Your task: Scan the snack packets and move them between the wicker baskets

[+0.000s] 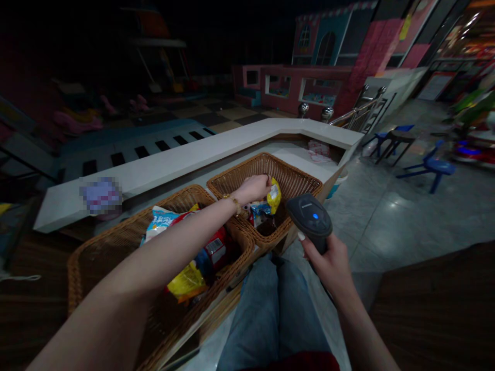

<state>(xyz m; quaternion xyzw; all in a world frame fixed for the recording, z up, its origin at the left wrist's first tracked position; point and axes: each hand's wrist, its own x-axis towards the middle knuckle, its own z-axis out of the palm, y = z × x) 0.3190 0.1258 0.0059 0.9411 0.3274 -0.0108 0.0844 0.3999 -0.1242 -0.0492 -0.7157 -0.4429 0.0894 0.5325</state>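
My left hand [254, 188] reaches over the farther wicker basket [297, 172], its fingers closed on a yellow snack bag [274, 197]. Beneath that bag, a blue packet [260, 208] and other small packets lie in the same basket. My right hand [328, 260] grips the handle of a black barcode scanner [310, 215], which has a blue light on top. Under my left forearm is the nearer wicker basket [85, 248]. It holds a light-blue and white snack bag [158, 220], a red packet [220, 242] and another yellow bag [187, 282].
A white counter ledge [185, 150] runs behind the baskets, with a blurred purple object [101, 196] on its left end. Blue stools [433, 166] stand on the grey floor at right. Beyond the counter lies a dim play area with a pink playhouse [282, 85].
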